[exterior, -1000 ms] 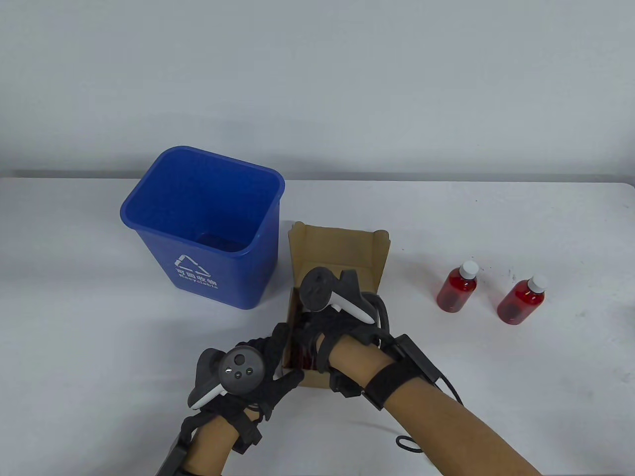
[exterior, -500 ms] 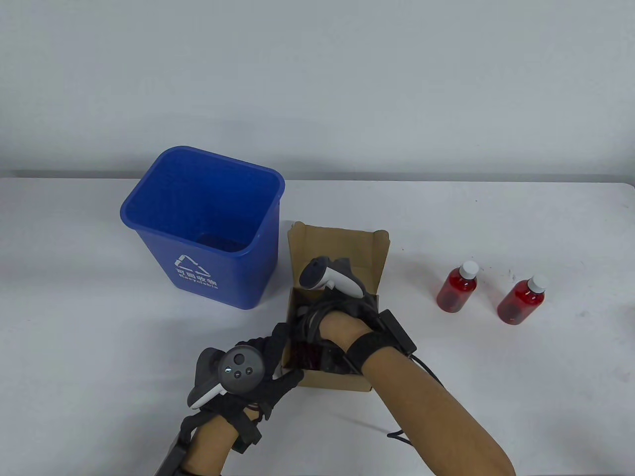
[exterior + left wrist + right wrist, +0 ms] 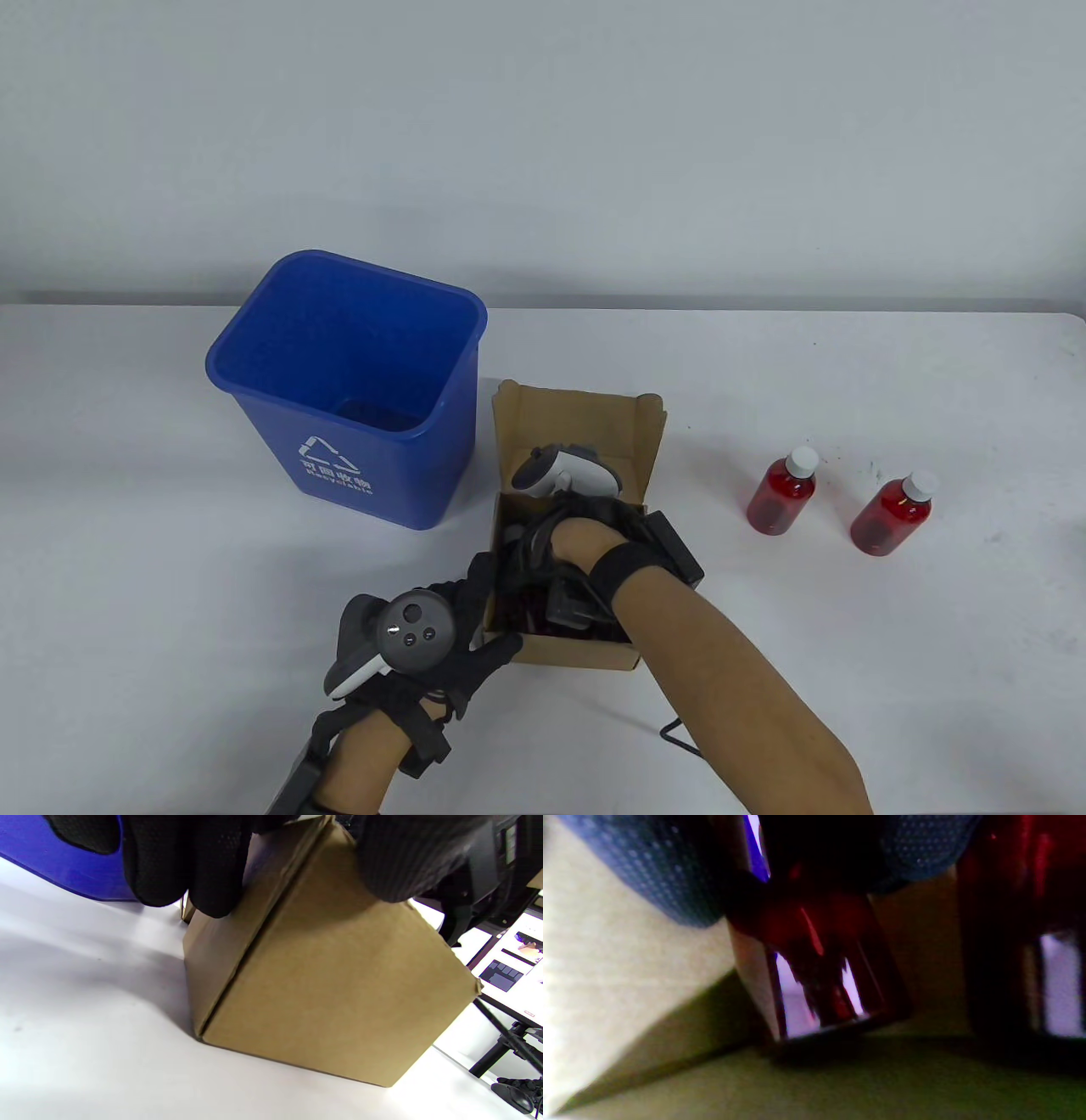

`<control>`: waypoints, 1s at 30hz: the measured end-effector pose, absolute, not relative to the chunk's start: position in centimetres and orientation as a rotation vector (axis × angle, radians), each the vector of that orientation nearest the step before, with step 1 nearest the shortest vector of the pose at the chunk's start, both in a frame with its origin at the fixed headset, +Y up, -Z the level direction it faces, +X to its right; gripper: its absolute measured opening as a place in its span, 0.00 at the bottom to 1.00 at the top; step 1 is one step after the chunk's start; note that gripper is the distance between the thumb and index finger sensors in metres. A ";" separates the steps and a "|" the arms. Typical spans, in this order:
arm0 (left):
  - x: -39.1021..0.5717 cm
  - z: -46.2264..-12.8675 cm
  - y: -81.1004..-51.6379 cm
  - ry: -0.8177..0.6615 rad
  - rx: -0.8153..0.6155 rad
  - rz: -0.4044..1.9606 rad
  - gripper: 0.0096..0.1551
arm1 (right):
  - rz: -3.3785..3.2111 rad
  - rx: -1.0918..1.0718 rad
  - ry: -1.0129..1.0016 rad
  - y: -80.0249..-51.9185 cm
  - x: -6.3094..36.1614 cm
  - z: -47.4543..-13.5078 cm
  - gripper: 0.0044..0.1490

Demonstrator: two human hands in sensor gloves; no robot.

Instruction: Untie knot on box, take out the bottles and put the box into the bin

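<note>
Table view: bin stands far-left on table. Box sits just right of bin, nearer to me, lid flap up at the far side. Two bottles out on table, well right of box: one bottle nearer the box, other bottle just right of it, both upright, apart from each other.

My left hand is at box's near-left corner; fingers over the left wall, thumb on the near wall (per left wrist view). My right hand is down inside box. R wrist view: bottle in box under my fingers, a second bottle to its right; blurred.
</note>
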State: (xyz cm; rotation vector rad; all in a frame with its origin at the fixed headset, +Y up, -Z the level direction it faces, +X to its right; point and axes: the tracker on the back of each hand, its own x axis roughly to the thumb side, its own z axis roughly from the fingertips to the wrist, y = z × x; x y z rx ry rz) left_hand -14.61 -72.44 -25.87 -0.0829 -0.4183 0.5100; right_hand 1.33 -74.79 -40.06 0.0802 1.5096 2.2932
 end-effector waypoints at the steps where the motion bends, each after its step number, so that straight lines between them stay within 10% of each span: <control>1: -14.6 -25.9 -72.5 -0.419 -0.085 0.512 0.57 | 2.278 0.080 1.501 -74.8 1.5 -40.1 0.60; 30: -14.3 -25.8 -72.6 -0.421 -0.108 0.512 0.62 | 2.094 0.306 1.269 -72.7 2.2 -38.3 0.48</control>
